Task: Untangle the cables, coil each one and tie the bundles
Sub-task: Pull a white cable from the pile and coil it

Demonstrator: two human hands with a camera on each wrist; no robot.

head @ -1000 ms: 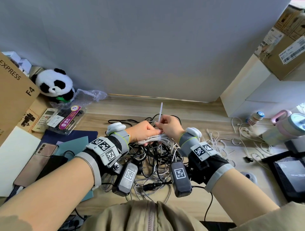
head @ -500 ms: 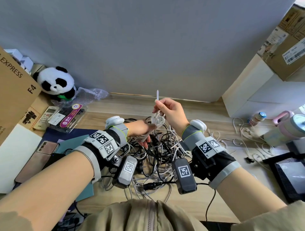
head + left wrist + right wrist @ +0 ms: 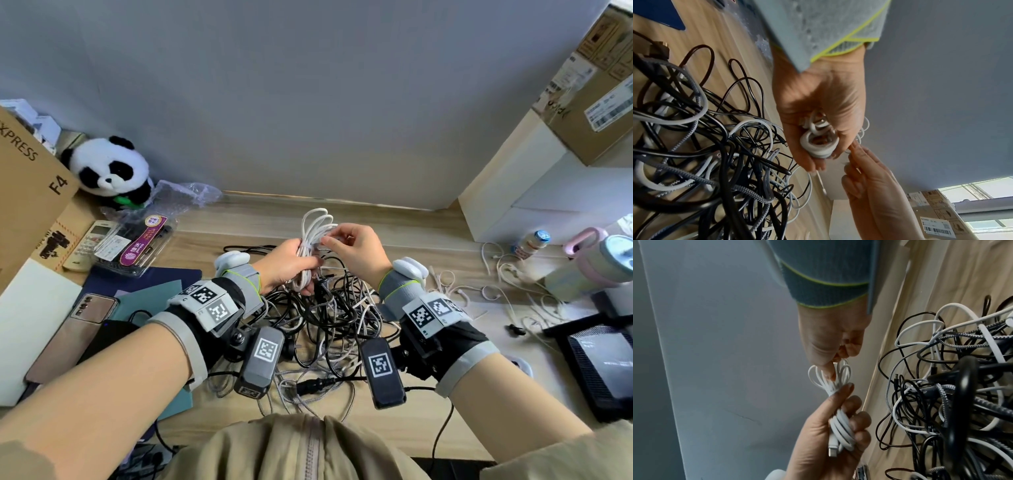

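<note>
Wooden counter (image 3: 239, 240), above the cable tangle (image 3: 329, 325): left hand (image 3: 287, 263) now grips the white cable coil (image 3: 313, 236) upright; right hand (image 3: 352, 246) pinches its loops, the zip tie no longer visible, bundle probably cinched.

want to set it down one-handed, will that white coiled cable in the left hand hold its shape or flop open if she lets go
Likely floppy: the white coiled cable fans into loose loops above the left hand. It probably springs open if released, since only her fingers bunch the strands; whether a tie holds them cannot be told. Probably light: the right hand merely pinches at the loops.
</note>
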